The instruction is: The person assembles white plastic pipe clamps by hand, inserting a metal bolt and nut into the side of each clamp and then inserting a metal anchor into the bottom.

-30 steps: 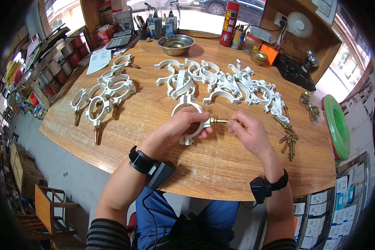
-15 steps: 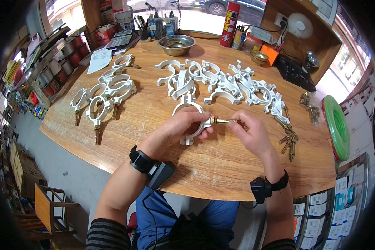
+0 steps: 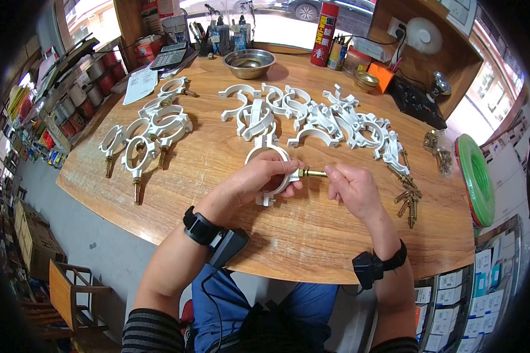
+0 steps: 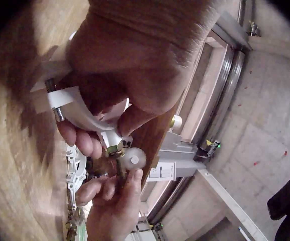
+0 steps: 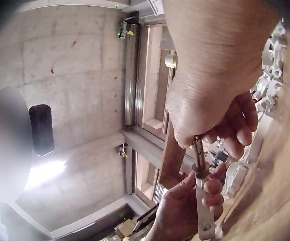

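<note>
My left hand (image 3: 259, 175) grips a white ring-shaped pipe clamp (image 3: 267, 200), thumb on top and fingers beneath. From its right side a brass-coloured anchor bolt (image 3: 314, 173) with a nut points toward my right hand (image 3: 358, 189). The right thumb and curled forefinger pinch the bolt's far end. In the left wrist view, a small screw (image 4: 58, 114) runs through the ears of the clamp. The right wrist view shows the bolt (image 5: 199, 155) leading from the right thumb to the clamp (image 5: 205, 213).
Several clamps with bolts (image 3: 136, 172) lie at the left. Loose white clamp halves (image 3: 313, 135) are heaped beyond my hands. Anchor bolts (image 3: 412, 206) lie at the right, near a bag of hardware (image 3: 443, 160) and a green coil (image 3: 476, 179). A metal bowl (image 3: 248, 70) stands behind.
My right fingers have turned and shifted slightly at the bolt's end, leaving more of the bolt showing. The left hand holds the clamp almost in place.
</note>
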`<action>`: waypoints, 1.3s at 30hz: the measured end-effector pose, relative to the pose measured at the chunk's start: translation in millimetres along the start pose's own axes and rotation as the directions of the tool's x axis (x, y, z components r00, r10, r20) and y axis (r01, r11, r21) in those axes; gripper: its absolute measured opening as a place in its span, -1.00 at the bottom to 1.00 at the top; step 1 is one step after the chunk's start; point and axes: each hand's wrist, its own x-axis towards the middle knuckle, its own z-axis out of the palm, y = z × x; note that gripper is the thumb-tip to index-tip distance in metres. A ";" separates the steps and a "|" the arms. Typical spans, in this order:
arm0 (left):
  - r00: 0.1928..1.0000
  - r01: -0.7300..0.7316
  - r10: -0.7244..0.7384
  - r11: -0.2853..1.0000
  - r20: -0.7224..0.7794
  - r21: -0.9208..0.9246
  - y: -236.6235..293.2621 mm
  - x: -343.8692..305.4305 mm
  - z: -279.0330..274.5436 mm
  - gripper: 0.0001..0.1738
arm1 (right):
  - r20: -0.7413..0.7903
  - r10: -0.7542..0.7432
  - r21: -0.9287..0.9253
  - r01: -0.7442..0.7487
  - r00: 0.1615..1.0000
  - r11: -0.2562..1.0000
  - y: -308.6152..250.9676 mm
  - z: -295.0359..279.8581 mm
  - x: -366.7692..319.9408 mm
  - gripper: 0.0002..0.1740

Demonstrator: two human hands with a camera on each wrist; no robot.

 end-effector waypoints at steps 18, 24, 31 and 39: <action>0.998 -0.040 0.042 0.998 0.035 -0.040 0.0 -0.8 2.6 -0.72 | -0.072 -0.137 0.020 0.139 0.988 0.990 -1.7 3.1 -0.9 -0.70; 0.997 -0.046 0.048 0.998 0.062 -0.032 -4.5 3.2 -2.2 -0.64 | -0.075 -0.098 0.046 0.102 0.992 0.994 -3.3 2.8 -1.8 -0.66; 0.997 -0.059 0.062 0.996 0.046 -0.061 -0.5 0.0 5.0 -0.64 | -0.015 -0.031 0.240 0.033 0.999 0.970 4.5 6.4 -1.2 -0.68; 0.897 -0.306 0.359 0.925 0.259 -0.226 -1.7 0.7 -1.0 -0.71 | -0.157 0.217 0.583 -0.087 0.964 0.808 10.2 -8.9 5.3 -0.68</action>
